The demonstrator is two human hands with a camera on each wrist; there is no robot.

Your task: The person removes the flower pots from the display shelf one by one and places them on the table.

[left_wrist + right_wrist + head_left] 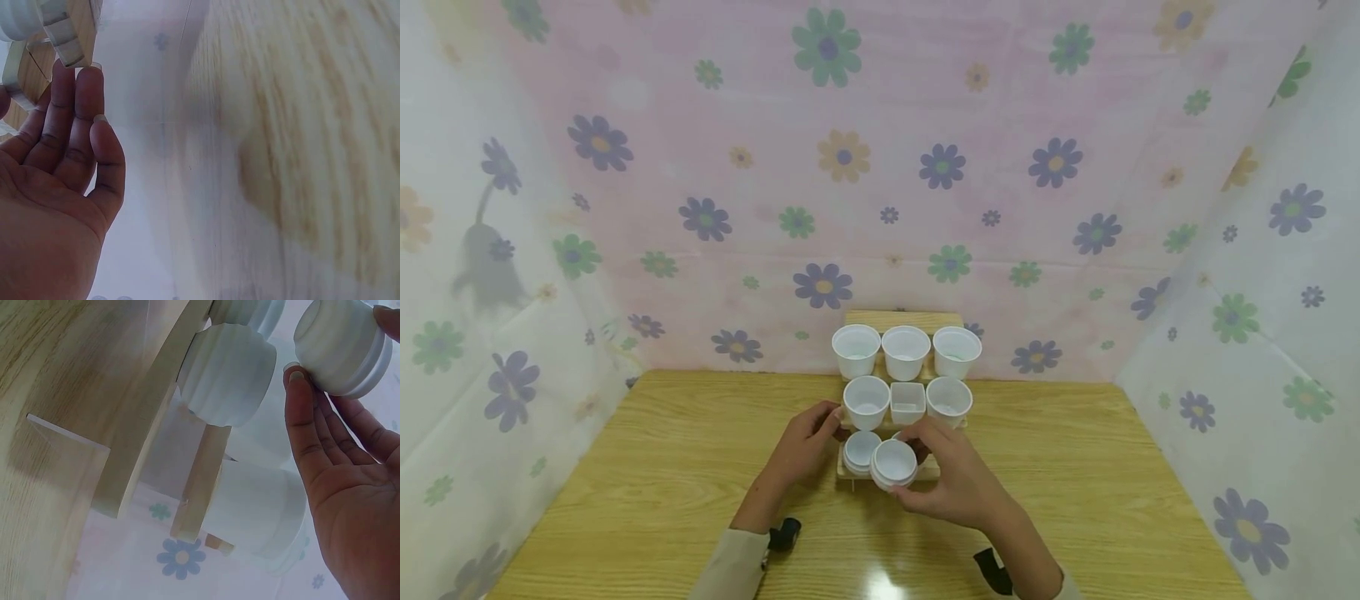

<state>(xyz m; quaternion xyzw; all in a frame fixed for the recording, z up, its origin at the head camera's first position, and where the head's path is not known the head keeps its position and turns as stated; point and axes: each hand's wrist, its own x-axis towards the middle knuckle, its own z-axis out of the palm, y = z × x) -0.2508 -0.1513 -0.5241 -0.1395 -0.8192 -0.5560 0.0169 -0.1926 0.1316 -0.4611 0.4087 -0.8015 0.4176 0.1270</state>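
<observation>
My right hand (958,483) pinches a small white ribbed cup (894,462) between thumb and fingers, in front of the lowest tier of a wooden stepped stand (904,320). In the right wrist view, this cup (340,347) is tilted and apart from the stand's boards. My left hand (805,442) holds the stand's left edge near the middle tier; the left wrist view shows its fingertips against the board (65,37). Another ribbed cup (862,451) sits at the left of the lowest tier. One more there is mostly hidden behind the held cup and right fingers.
Three round white cups, one of them the middle cup (906,352), fill the top tier. Below, a square cup (907,402) sits between two round cups. The stand is on a wood-grain table (715,433), before a flowered cloth backdrop (887,208).
</observation>
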